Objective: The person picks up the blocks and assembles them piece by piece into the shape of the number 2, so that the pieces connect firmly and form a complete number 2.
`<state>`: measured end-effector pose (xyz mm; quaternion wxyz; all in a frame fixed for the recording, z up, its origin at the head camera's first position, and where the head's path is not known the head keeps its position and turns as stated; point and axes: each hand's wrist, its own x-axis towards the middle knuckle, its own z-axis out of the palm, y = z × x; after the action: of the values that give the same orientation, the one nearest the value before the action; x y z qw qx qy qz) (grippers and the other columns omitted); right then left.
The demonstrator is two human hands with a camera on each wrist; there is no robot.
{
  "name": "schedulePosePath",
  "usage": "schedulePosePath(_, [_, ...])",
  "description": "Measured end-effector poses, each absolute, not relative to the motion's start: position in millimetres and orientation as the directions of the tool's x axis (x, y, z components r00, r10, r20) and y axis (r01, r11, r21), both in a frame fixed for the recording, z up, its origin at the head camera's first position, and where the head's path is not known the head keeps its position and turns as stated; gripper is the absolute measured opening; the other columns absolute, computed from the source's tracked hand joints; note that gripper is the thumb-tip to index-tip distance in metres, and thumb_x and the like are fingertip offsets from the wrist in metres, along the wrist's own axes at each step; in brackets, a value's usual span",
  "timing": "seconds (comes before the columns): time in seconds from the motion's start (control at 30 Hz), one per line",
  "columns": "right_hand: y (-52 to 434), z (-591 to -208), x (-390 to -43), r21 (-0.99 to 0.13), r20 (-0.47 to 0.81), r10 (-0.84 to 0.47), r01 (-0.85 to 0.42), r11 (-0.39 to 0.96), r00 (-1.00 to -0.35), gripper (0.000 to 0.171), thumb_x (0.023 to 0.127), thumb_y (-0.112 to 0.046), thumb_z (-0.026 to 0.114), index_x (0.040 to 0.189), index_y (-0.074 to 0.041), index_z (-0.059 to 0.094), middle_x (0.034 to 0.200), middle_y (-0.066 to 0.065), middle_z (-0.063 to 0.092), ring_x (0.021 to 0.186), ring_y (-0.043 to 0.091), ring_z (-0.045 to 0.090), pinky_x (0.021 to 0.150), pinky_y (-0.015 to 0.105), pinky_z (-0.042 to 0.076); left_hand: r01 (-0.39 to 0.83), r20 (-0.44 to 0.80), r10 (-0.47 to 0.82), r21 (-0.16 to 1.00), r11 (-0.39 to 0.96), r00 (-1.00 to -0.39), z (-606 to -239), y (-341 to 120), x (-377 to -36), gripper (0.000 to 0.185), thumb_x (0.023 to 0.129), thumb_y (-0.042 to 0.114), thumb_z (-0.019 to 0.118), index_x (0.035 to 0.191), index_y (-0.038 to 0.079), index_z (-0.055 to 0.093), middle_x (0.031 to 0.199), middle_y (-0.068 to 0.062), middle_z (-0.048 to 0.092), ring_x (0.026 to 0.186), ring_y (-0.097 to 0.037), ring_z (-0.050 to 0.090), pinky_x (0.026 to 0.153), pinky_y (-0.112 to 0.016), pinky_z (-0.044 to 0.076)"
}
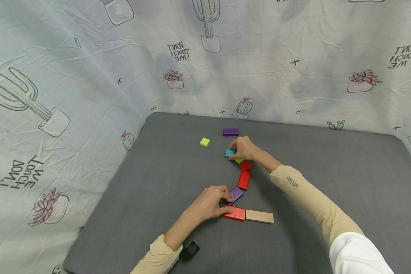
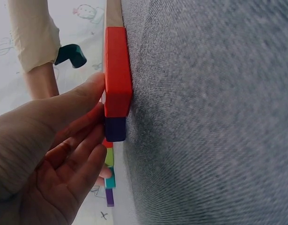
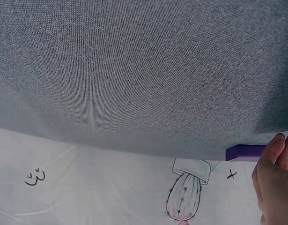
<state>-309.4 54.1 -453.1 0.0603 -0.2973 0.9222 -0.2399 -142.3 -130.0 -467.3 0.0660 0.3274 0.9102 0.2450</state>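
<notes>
A curved row of flat blocks lies on the grey mat (image 1: 164, 167): a wooden block (image 1: 259, 216), a red block (image 1: 235, 213), a purple block (image 1: 236, 195), a long red block (image 1: 244, 179), a small red block (image 1: 245, 165) and a green block (image 1: 239, 161). My left hand (image 1: 210, 201) has straight fingers; its thumb touches the red block (image 2: 117, 70) and its fingers touch the purple block (image 2: 115, 129). My right hand (image 1: 243, 148) pinches a teal block (image 1: 229, 153) at the row's far end. In the right wrist view only its fingertips (image 3: 272, 178) show.
A loose purple block (image 1: 230, 132) (image 3: 247, 152) and a lime green block (image 1: 204, 142) lie beyond the row. A cactus-print cloth (image 1: 72, 76) walls in the mat at the back and left. A small black object (image 1: 189, 250) hangs at my left wrist.
</notes>
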Motion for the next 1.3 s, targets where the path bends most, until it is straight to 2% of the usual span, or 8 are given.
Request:
schedulePosePath(0.27, [55, -452, -311, -0.493, 0.011, -0.573, -0.503, 0.71, -0.819, 0.029, 0.077, -0.02, 0.081, 0.095, 0.001, 0.073, 0.092, 0.015, 0.072, 0.085, 0.026, 0.067, 0.074, 0.036, 0.054, 0.572, 0.057, 0.634, 0.5, 0.65, -0.771, -468, -130, -143, 0.032, 0.075, 0.027, 0.084, 0.102, 0.012, 0.076, 0.093, 0.008, 0.065, 0.091, -0.006, 0.062, 0.082, -0.022, 0.049])
schedulePosePath(0.73, [60, -450, -314, -0.501, 0.007, -0.578, -0.503, 0.704, -0.816, 0.027, 0.078, -0.02, 0.079, 0.094, 0.0, 0.073, 0.092, 0.014, 0.071, 0.085, 0.027, 0.065, 0.074, 0.037, 0.053, 0.57, 0.057, 0.632, 0.5, 0.652, -0.773, -466, -127, -143, 0.033, 0.074, 0.027, 0.084, 0.102, 0.012, 0.076, 0.093, 0.007, 0.065, 0.091, -0.006, 0.063, 0.082, -0.021, 0.049])
schedulePosePath(0.93, [65, -447, -320, -0.53, 0.032, -0.577, -0.503, 0.683, -0.816, 0.03, 0.084, -0.024, 0.074, 0.101, 0.001, 0.072, 0.101, 0.016, 0.071, 0.093, 0.03, 0.066, 0.081, 0.041, 0.052, 0.56, 0.04, 0.626, 0.493, 0.666, -0.779, -465, -126, -144, 0.034, 0.075, 0.027, 0.083, 0.104, 0.012, 0.076, 0.094, 0.007, 0.065, 0.091, -0.006, 0.062, 0.084, -0.021, 0.049])
schedulePosePath(1.1, [67, -446, -328, -0.53, 0.126, -0.55, -0.524, 0.666, -0.826, 0.029, 0.086, -0.017, 0.071, 0.105, 0.005, 0.07, 0.104, 0.02, 0.068, 0.092, 0.034, 0.063, 0.08, 0.046, 0.05, 0.547, 0.029, 0.616, 0.494, 0.676, -0.787, -465, -124, -144, 0.033, 0.075, 0.026, 0.084, 0.104, 0.012, 0.076, 0.095, 0.007, 0.065, 0.092, -0.006, 0.062, 0.085, -0.022, 0.049])
schedulePosePath(1.13, [67, -446, -330, -0.531, 0.149, -0.535, -0.524, 0.666, -0.831, 0.031, 0.087, -0.015, 0.07, 0.109, 0.007, 0.068, 0.107, 0.022, 0.067, 0.093, 0.035, 0.061, 0.081, 0.047, 0.049, 0.548, 0.032, 0.616, 0.494, 0.675, -0.787, -465, -124, -144, 0.033, 0.075, 0.025, 0.084, 0.104, 0.012, 0.076, 0.095, 0.007, 0.065, 0.092, -0.006, 0.062, 0.085, -0.021, 0.049])
schedulePosePath(1.2, [67, -447, -336, -0.519, 0.173, -0.517, -0.524, 0.675, -0.838, 0.038, 0.089, -0.011, 0.067, 0.12, 0.009, 0.061, 0.12, 0.028, 0.059, 0.107, 0.04, 0.055, 0.092, 0.052, 0.042, 0.554, 0.038, 0.618, 0.488, 0.674, -0.785, -465, -123, -144, 0.033, 0.074, 0.026, 0.084, 0.104, 0.013, 0.076, 0.095, 0.007, 0.065, 0.092, -0.005, 0.062, 0.085, -0.021, 0.049])
schedulePosePath(1.3, [68, -450, -346, -0.5, 0.125, -0.521, -0.507, 0.702, -0.844, 0.055, 0.089, -0.01, 0.067, 0.137, 0.009, 0.045, 0.14, 0.032, 0.04, 0.129, 0.045, 0.036, 0.106, 0.057, 0.027, 0.562, 0.048, 0.618, 0.477, 0.676, -0.785, -467, -122, -142, 0.032, 0.074, 0.026, 0.084, 0.103, 0.013, 0.076, 0.095, 0.008, 0.065, 0.092, -0.005, 0.062, 0.084, -0.021, 0.049])
